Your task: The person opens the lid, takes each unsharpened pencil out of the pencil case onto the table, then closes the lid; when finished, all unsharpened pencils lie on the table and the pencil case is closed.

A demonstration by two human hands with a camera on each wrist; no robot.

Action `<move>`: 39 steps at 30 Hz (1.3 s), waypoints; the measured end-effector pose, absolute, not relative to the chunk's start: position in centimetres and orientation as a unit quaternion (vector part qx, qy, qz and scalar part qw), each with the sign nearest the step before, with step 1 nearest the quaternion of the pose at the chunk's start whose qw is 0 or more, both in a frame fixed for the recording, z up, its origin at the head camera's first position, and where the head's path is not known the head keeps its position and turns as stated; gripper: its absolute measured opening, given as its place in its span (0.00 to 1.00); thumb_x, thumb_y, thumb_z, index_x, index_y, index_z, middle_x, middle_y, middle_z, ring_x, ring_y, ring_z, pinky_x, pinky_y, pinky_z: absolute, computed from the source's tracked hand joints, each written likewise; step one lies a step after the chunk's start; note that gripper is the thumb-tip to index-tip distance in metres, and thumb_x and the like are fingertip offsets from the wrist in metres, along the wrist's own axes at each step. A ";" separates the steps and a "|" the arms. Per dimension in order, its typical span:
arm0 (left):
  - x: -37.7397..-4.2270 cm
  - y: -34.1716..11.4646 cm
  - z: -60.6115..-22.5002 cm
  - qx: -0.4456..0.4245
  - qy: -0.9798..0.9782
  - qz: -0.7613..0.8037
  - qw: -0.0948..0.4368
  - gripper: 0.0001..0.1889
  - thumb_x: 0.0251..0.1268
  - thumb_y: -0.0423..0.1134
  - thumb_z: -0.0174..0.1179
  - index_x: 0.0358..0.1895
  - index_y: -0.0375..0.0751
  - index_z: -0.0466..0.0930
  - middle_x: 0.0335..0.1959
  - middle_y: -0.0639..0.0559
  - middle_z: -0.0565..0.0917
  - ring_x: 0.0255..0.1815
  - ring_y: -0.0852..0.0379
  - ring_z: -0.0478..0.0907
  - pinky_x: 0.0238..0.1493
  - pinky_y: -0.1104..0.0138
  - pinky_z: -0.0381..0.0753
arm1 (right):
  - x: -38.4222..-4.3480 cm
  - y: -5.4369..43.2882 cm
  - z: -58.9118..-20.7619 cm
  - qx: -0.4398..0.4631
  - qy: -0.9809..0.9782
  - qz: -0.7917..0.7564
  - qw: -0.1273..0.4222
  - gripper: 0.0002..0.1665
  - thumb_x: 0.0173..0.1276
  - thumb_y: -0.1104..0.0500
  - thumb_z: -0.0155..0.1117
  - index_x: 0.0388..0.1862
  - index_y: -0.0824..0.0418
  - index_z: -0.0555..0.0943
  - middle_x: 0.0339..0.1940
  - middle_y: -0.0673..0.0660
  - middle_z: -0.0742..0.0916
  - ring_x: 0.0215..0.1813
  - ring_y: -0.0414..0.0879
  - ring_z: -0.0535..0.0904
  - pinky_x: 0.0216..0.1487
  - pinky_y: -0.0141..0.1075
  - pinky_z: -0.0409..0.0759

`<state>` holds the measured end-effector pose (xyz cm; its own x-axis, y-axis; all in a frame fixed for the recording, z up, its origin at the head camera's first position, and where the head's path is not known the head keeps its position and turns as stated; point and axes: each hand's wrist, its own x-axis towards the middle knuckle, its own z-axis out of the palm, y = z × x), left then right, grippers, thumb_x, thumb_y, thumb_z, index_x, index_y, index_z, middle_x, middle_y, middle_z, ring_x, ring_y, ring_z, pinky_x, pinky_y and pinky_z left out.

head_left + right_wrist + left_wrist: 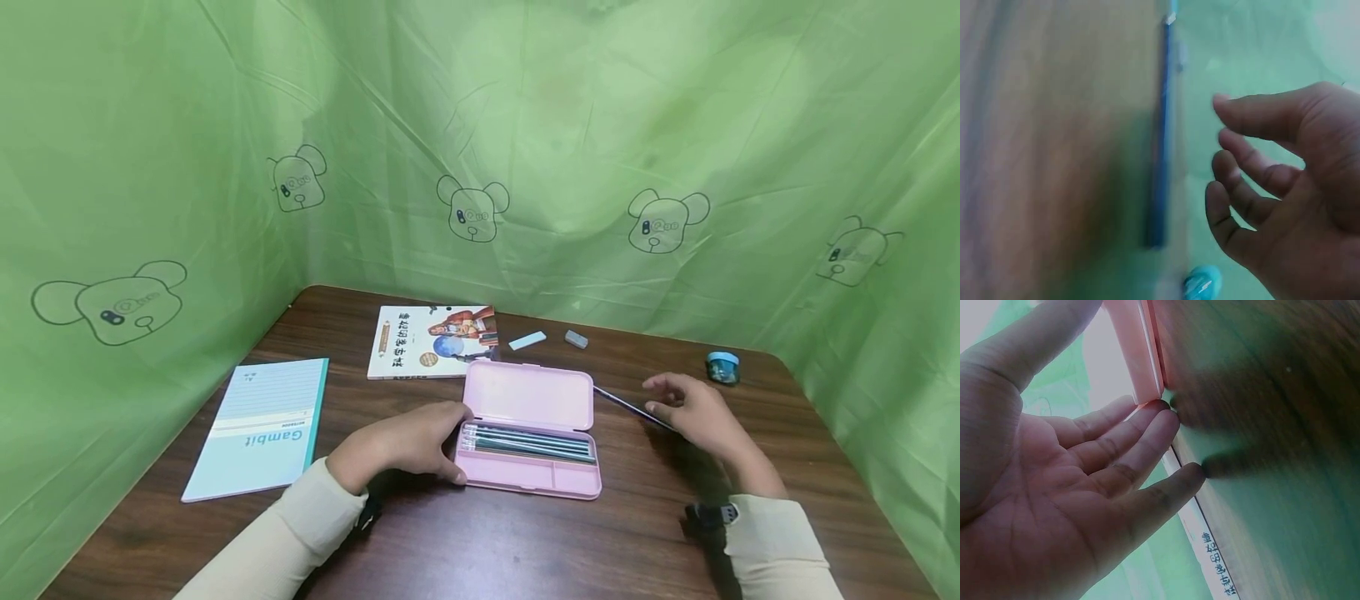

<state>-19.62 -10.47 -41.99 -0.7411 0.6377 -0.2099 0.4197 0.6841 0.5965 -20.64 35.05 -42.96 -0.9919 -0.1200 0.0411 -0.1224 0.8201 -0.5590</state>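
A pink pencil case (501,472) lies with its lid up, several pencils (528,443) side by side in its long compartment. At its left end my left hand (415,439) holds it, thumb on the front corner and fingers near the hinge. In the left wrist view, fingertips (1163,415) meet the case's corner (1138,356). My right hand (699,414) is over the table to the right, near one end of a loose dark blue pencil (633,406). The right wrist view has a gap between its bent fingers and the pencil (1160,144).
Behind the case stand a picture book (420,340), a white eraser (527,340) and a grey eraser (576,338). A small blue-lidded jar (722,367) is at the far right, a notebook (262,425) at the left. Green cloth (555,250) surrounds the table.
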 end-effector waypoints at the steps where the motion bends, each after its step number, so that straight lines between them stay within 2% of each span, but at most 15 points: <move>1: -19.6 -10.5 -42.0 0.295 0.895 0.265 0.204 0.42 0.58 0.46 0.88 0.71 0.32 0.76 0.65 0.42 0.84 0.66 0.47 0.80 0.78 0.47 0.77 | -20.5 34.4 -42.4 0.067 -0.953 0.296 0.009 0.15 0.78 0.63 0.74 0.61 0.63 0.88 0.54 0.63 0.93 0.53 0.54 0.86 0.53 0.45 0.84; 4: -19.7 -10.5 -42.0 0.296 0.895 0.264 0.203 0.42 0.58 0.46 0.88 0.71 0.32 0.76 0.64 0.42 0.84 0.66 0.47 0.80 0.77 0.47 0.78 | -19.9 32.1 -40.9 0.102 -0.946 0.309 0.004 0.17 0.78 0.62 0.74 0.63 0.62 0.87 0.54 0.61 0.93 0.54 0.53 0.88 0.57 0.47 0.86; 8: -19.7 -10.5 -42.1 0.298 0.895 0.264 0.201 0.42 0.58 0.46 0.88 0.71 0.33 0.76 0.64 0.43 0.84 0.65 0.48 0.80 0.77 0.48 0.78 | -18.9 28.5 -40.2 0.166 -0.931 0.323 -0.028 0.16 0.77 0.63 0.75 0.61 0.59 0.89 0.49 0.55 0.93 0.51 0.47 0.87 0.54 0.40 0.88; 11: -19.5 -10.3 -42.0 0.298 0.896 0.260 0.204 0.42 0.59 0.47 0.87 0.71 0.33 0.76 0.64 0.43 0.84 0.65 0.49 0.79 0.78 0.48 0.77 | -18.4 26.0 -40.7 0.207 -0.921 0.327 -0.055 0.16 0.77 0.65 0.74 0.60 0.58 0.89 0.47 0.53 0.93 0.50 0.45 0.87 0.53 0.39 0.89; 16: -19.4 -10.2 -42.0 0.297 0.895 0.260 0.207 0.43 0.59 0.47 0.87 0.72 0.33 0.75 0.64 0.43 0.84 0.65 0.49 0.79 0.78 0.48 0.78 | -17.9 23.4 -42.1 0.254 -0.919 0.290 -0.083 0.14 0.77 0.65 0.73 0.59 0.58 0.90 0.48 0.51 0.94 0.52 0.44 0.89 0.56 0.44 0.91; 20: -19.5 -10.2 -42.0 0.297 0.896 0.259 0.206 0.43 0.59 0.47 0.87 0.72 0.33 0.75 0.65 0.43 0.84 0.65 0.49 0.79 0.78 0.48 0.77 | -17.7 22.5 -42.6 0.266 -0.927 0.252 -0.084 0.16 0.75 0.65 0.75 0.59 0.57 0.91 0.51 0.49 0.95 0.55 0.45 0.90 0.60 0.49 0.90; 25: -19.5 -10.3 -42.1 0.298 0.898 0.254 0.200 0.43 0.58 0.47 0.87 0.72 0.34 0.76 0.65 0.44 0.84 0.66 0.49 0.79 0.78 0.48 0.77 | -17.5 21.8 -42.3 0.278 -0.929 0.228 -0.087 0.19 0.74 0.67 0.76 0.62 0.61 0.90 0.55 0.53 0.95 0.59 0.50 0.91 0.65 0.55 0.88; 34: -19.5 -10.3 -42.1 0.294 0.898 0.258 0.203 0.43 0.59 0.47 0.87 0.72 0.33 0.75 0.65 0.43 0.83 0.66 0.50 0.79 0.78 0.48 0.77 | -16.9 21.2 -41.9 0.284 -0.936 0.185 -0.094 0.21 0.74 0.64 0.77 0.64 0.61 0.90 0.59 0.56 0.94 0.64 0.54 0.90 0.69 0.57 0.87; 39: -19.5 -10.3 -42.1 0.299 0.897 0.256 0.200 0.42 0.59 0.47 0.87 0.71 0.33 0.76 0.64 0.44 0.84 0.65 0.50 0.79 0.78 0.48 0.78 | -16.8 21.2 -42.1 0.297 -0.926 0.207 -0.103 0.17 0.74 0.66 0.76 0.60 0.62 0.91 0.55 0.56 0.94 0.60 0.51 0.90 0.65 0.54 0.89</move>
<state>-19.49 -10.28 -42.10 -0.7415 0.6387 -0.2053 0.4344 0.6903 0.5786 -16.75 21.16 -42.05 -0.8017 -0.5938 -0.0685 -0.5084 0.7377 -0.4443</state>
